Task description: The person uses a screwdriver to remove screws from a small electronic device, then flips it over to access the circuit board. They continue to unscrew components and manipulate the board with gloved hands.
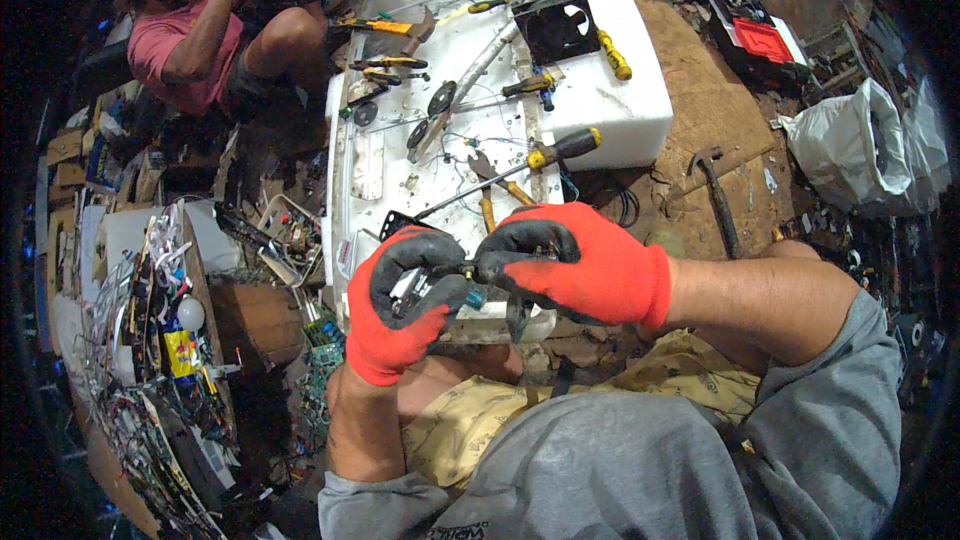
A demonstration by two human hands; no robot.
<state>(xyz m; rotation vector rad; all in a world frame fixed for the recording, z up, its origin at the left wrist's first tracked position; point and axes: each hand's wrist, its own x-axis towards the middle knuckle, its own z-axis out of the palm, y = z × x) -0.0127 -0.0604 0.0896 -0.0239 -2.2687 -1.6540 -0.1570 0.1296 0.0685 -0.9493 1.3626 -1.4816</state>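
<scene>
Both hands wear red gloves with dark coated palms and meet at the near end of the white work surface (400, 185). My left hand (400, 310) is closed around a small part with a silvery piece (408, 285) showing between thumb and fingers. Its kind is unclear. Beside it, my right hand (575, 265) pinches at the same spot; what its fingertips hold is hidden. A dark strip (518, 318) hangs below the right hand. Just beyond the hands lie a long screwdriver (565, 148) with a yellow-and-black handle and orange-handled pliers (487, 208).
Farther up lie a black square fan (552, 28), a yellow screwdriver (614, 55) and an orange-handled hammer (395, 28). Another hammer (715, 202) rests on cardboard at right, near a white sack (850, 145). Scrap wires (160, 340) heap at left. A person (190, 50) sits at upper left.
</scene>
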